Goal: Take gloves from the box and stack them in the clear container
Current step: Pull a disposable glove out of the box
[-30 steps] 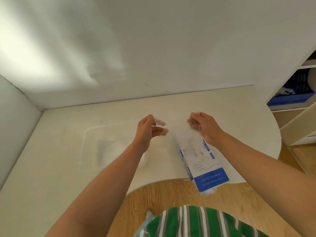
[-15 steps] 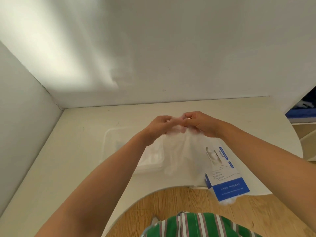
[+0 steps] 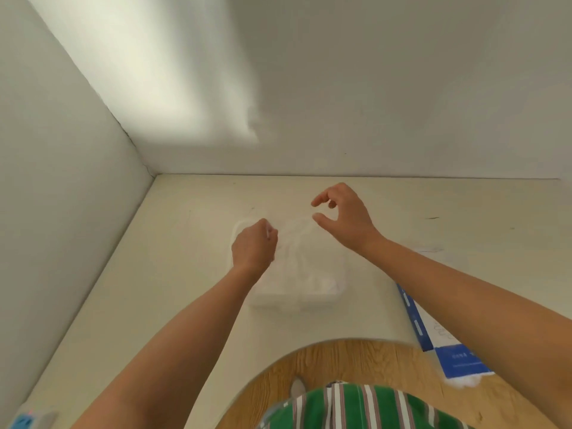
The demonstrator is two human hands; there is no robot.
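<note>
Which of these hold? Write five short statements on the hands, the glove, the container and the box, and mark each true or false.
1. The left hand pinches a thin clear glove above the clear container. True.
2. The right hand has thumb and forefinger pressed together. False: they are apart.
3. The glove box lies left of the container. False: it lies to the right, partly hidden by the right forearm.
4. Crumpled gloves lie inside the container. True.
5. The container stands on the wooden floor. False: it stands on the table.
</note>
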